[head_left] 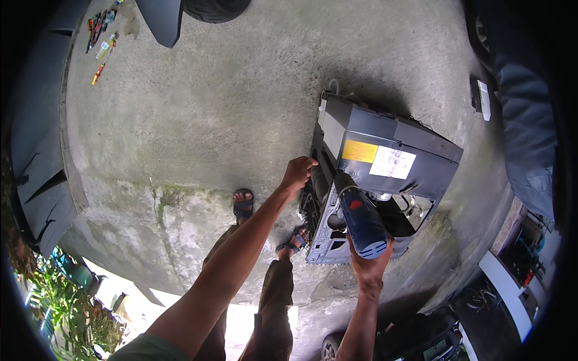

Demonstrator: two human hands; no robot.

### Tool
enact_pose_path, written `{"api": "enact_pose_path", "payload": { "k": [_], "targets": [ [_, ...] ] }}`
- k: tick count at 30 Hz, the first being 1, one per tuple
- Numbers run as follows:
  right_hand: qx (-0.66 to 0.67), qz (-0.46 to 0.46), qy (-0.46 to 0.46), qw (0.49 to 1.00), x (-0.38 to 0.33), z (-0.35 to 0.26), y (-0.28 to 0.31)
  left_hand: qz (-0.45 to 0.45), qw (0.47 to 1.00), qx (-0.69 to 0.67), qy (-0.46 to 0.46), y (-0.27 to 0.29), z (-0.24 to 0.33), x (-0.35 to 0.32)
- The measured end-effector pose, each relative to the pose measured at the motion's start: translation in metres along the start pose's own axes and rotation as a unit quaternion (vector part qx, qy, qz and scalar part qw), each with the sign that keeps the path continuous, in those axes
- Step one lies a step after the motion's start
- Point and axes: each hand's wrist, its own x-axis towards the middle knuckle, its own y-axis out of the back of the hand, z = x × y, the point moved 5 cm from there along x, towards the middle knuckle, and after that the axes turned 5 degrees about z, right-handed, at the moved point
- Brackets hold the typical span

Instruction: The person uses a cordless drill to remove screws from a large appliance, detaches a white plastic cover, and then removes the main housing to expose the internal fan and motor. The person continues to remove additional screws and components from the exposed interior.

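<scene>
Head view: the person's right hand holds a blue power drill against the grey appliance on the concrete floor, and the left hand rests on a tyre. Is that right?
Not quite. In the head view the left hand rests on the upper edge of the grey appliance, not on a tyre; the tyre lies far off at the top. The rest stands: the right hand holds the blue power drill against the appliance on the concrete floor.

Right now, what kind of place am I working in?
Likely an outdoor repair yard or garage forecourt: a bare concrete floor, a tyre at its edge, hand tools laid out, and an opened grey appliance.
</scene>
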Motion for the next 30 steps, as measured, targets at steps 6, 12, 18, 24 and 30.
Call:
{"api": "enact_pose_path", "payload": {
  "k": [6, 12, 18, 24, 30],
  "targets": [
    [0.061, 0.006, -0.016, 0.998, 0.005, 0.005, -0.008, 0.052, 0.998, -0.027, 0.004, -0.025, 0.000, 0.018],
    [0.042, 0.009, -0.011, 0.999, 0.005, 0.004, -0.008, 0.046, 0.997, -0.069, 0.006, -0.038, -0.005, 0.019],
    [0.094, -0.013, -0.017, 0.995, 0.006, 0.016, -0.007, 0.051, 0.997, -0.061, -0.007, -0.039, -0.005, 0.023],
    [0.180, 0.035, -0.035, 0.982, -0.004, 0.034, -0.013, 0.037, 0.997, -0.072, 0.008, -0.043, -0.007, 0.024],
    [0.171, 0.040, -0.026, 0.984, -0.005, 0.037, -0.011, 0.055, 0.996, -0.061, -0.021, -0.042, -0.007, 0.023]
  ]
}}
